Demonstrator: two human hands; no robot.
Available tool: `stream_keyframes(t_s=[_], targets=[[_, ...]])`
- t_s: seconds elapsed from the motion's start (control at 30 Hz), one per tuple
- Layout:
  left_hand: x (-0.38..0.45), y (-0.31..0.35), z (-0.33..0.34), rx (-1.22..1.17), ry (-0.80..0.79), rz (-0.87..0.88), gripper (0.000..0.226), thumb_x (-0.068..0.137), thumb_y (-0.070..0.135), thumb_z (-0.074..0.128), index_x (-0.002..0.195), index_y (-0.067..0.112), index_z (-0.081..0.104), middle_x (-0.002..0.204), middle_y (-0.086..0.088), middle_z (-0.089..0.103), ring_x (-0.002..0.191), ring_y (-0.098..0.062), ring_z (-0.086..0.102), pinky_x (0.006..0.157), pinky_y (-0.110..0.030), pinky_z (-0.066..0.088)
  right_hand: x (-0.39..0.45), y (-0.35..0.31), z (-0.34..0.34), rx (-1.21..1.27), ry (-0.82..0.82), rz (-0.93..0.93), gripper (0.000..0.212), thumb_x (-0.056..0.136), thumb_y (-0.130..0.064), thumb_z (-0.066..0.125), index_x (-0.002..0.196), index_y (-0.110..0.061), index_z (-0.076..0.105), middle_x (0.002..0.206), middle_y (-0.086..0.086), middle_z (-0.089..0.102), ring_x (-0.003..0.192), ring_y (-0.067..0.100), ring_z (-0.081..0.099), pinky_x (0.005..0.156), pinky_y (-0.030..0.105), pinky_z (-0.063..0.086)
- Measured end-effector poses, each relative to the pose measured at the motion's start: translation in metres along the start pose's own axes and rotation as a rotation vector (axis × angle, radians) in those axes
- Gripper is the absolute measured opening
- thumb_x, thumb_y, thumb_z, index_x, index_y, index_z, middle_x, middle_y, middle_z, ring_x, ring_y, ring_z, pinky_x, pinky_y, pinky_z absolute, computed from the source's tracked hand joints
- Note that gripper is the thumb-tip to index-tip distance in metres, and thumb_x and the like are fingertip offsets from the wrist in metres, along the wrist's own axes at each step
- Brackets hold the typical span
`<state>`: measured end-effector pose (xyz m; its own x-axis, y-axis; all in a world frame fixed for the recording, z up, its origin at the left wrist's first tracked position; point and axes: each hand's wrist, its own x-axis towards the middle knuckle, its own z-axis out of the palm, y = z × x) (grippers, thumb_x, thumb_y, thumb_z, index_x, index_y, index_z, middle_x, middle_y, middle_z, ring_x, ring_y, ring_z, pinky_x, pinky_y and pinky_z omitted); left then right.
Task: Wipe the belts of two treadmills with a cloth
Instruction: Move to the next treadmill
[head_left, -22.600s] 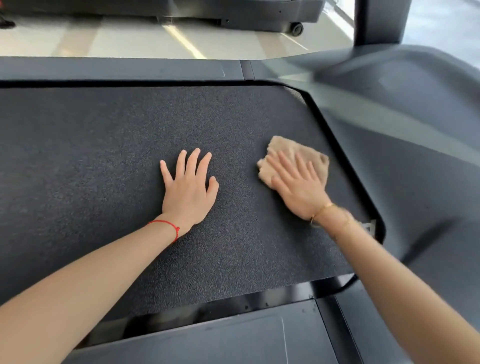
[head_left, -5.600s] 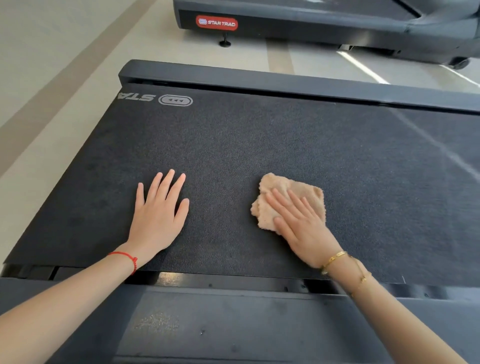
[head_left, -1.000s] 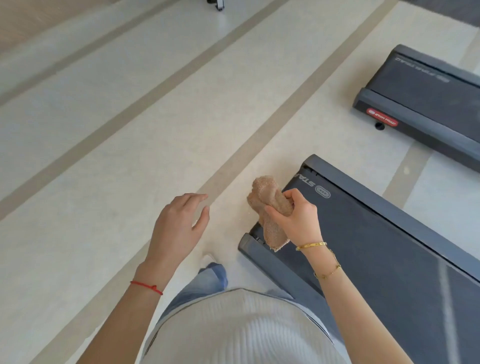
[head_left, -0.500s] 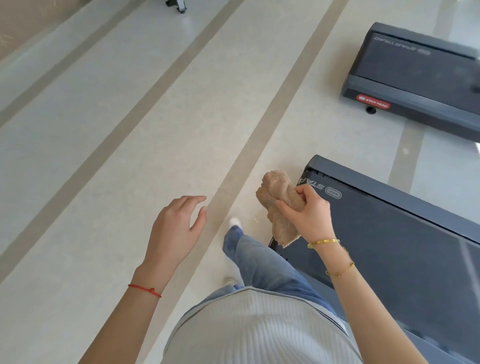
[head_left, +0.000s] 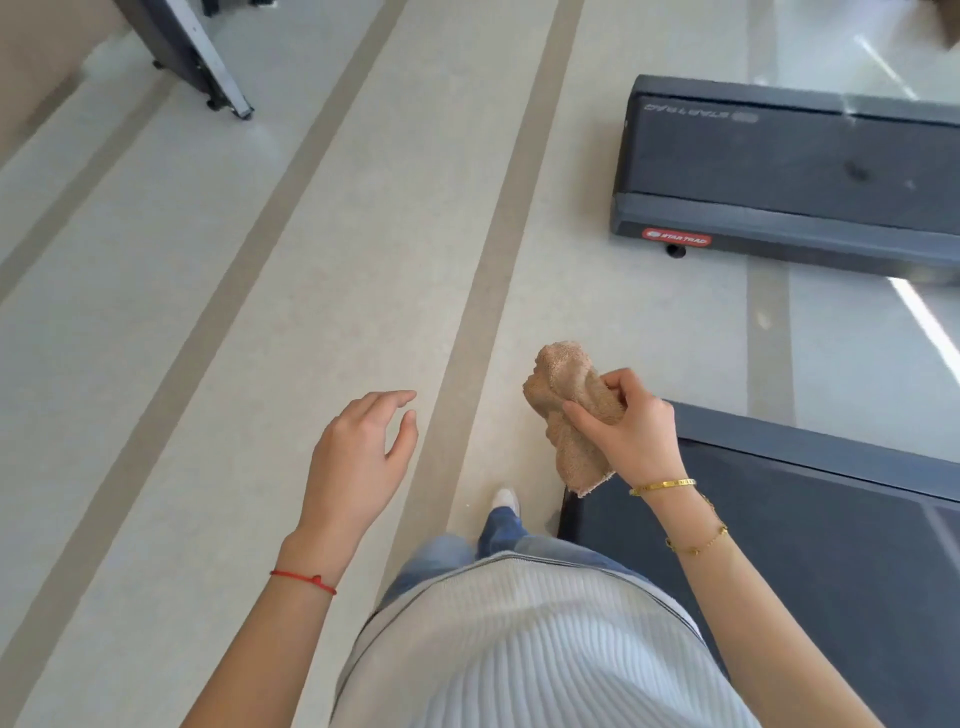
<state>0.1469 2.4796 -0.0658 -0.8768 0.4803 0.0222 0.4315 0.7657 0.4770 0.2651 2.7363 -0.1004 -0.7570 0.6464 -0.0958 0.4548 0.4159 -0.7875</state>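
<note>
I stand on a pale floor and look down past my white ribbed top. My right hand (head_left: 626, 428) grips a bunched tan cloth (head_left: 563, 410) in the air, above the left end of the near treadmill's black belt (head_left: 810, 551). My left hand (head_left: 363, 452) hangs empty with its fingers apart over the floor. The second treadmill (head_left: 779, 176) lies farther away at the upper right, with a dark belt and a red label on its end.
The floor (head_left: 260, 338) has brown stripes running away from me. A dark piece of equipment on wheels (head_left: 192, 52) stands at the upper left. My foot in a white shoe (head_left: 505, 501) is on the floor beside the near treadmill's end.
I have stood up from the near treadmill's belt and lifted the cloth off it. Over the last second the view has swung right, bringing the far treadmill closer to centre.
</note>
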Motion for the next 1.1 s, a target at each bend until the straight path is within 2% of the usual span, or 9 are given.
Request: stream_keyframes(t_s=[0.1, 0.3, 0.43, 0.57, 0.7, 0.83, 1.03, 1.1], targets=[[0.065, 0.013, 0.008, -0.014, -0.032, 0.035, 0.024, 0.097, 0.021, 0.057, 0.117, 0.019, 0.069, 0.115, 0.004, 0.07, 0.106, -0.019, 0.065, 0.086, -0.03, 0.05, 0.051, -0.002, -0.012, -0.023, 0.024, 0.029, 0.039, 0.077, -0.036, 0.081, 0.097, -0.013, 0.058, 0.081, -0.005, 0.062, 0.075, 0.017, 0.058, 0.069, 0.027, 0.045], [0.188, 0.044, 0.033, -0.026, -0.11, 0.15, 0.024, 0.097, 0.022, 0.056, 0.118, 0.018, 0.069, 0.115, 0.004, 0.07, 0.107, -0.016, 0.065, 0.088, -0.032, 0.051, 0.146, 0.006, -0.031, -0.028, 0.111, 0.102, 0.038, 0.076, -0.034, 0.082, 0.095, -0.014, 0.056, 0.079, -0.006, 0.059, 0.073, 0.016, 0.055, 0.061, 0.017, 0.033], [0.272, 0.066, 0.058, -0.037, -0.146, 0.212, 0.024, 0.097, 0.021, 0.056, 0.116, 0.017, 0.07, 0.113, 0.003, 0.071, 0.105, -0.017, 0.065, 0.087, -0.032, 0.051, 0.215, 0.016, -0.036, -0.011, 0.161, 0.16, 0.037, 0.077, -0.034, 0.081, 0.095, -0.015, 0.055, 0.08, -0.006, 0.06, 0.073, 0.015, 0.056, 0.06, 0.014, 0.036], [0.369, 0.092, 0.081, -0.04, -0.186, 0.255, 0.024, 0.097, 0.021, 0.055, 0.117, 0.017, 0.069, 0.115, 0.002, 0.071, 0.107, -0.019, 0.065, 0.09, -0.037, 0.053, 0.3, 0.023, -0.048, 0.005, 0.199, 0.219, 0.038, 0.077, -0.034, 0.082, 0.096, -0.011, 0.058, 0.08, -0.003, 0.061, 0.073, 0.014, 0.055, 0.061, 0.019, 0.037], [0.476, 0.134, 0.098, -0.04, -0.184, 0.303, 0.024, 0.097, 0.021, 0.055, 0.117, 0.017, 0.07, 0.114, 0.002, 0.071, 0.107, -0.019, 0.065, 0.089, -0.035, 0.051, 0.395, 0.023, -0.073, 0.035, 0.262, 0.26, 0.035, 0.076, -0.032, 0.083, 0.092, -0.015, 0.056, 0.073, -0.01, 0.056, 0.067, 0.007, 0.052, 0.057, 0.009, 0.036], [0.572, 0.183, 0.111, -0.042, -0.218, 0.386, 0.025, 0.098, 0.021, 0.055, 0.117, 0.017, 0.069, 0.115, 0.001, 0.071, 0.108, -0.02, 0.065, 0.089, -0.035, 0.052, 0.478, 0.021, -0.102, 0.046, 0.315, 0.28, 0.034, 0.077, -0.031, 0.082, 0.092, -0.012, 0.059, 0.074, -0.006, 0.058, 0.07, 0.014, 0.052, 0.064, 0.024, 0.036], [0.683, 0.253, 0.144, -0.045, -0.269, 0.495, 0.025, 0.098, 0.022, 0.055, 0.117, 0.017, 0.069, 0.114, 0.002, 0.071, 0.107, -0.019, 0.064, 0.085, -0.031, 0.049, 0.575, 0.032, -0.147, 0.047, 0.389, 0.323, 0.035, 0.076, -0.029, 0.082, 0.093, -0.008, 0.061, 0.078, -0.001, 0.062, 0.073, 0.018, 0.056, 0.07, 0.029, 0.042], [0.712, 0.277, 0.161, -0.04, -0.268, 0.506, 0.023, 0.097, 0.021, 0.056, 0.116, 0.018, 0.07, 0.112, 0.003, 0.072, 0.103, -0.02, 0.065, 0.082, -0.031, 0.049, 0.607, 0.047, -0.162, 0.042, 0.398, 0.33, 0.034, 0.076, -0.029, 0.082, 0.091, -0.008, 0.06, 0.075, -0.004, 0.06, 0.069, 0.015, 0.054, 0.065, 0.023, 0.04]])
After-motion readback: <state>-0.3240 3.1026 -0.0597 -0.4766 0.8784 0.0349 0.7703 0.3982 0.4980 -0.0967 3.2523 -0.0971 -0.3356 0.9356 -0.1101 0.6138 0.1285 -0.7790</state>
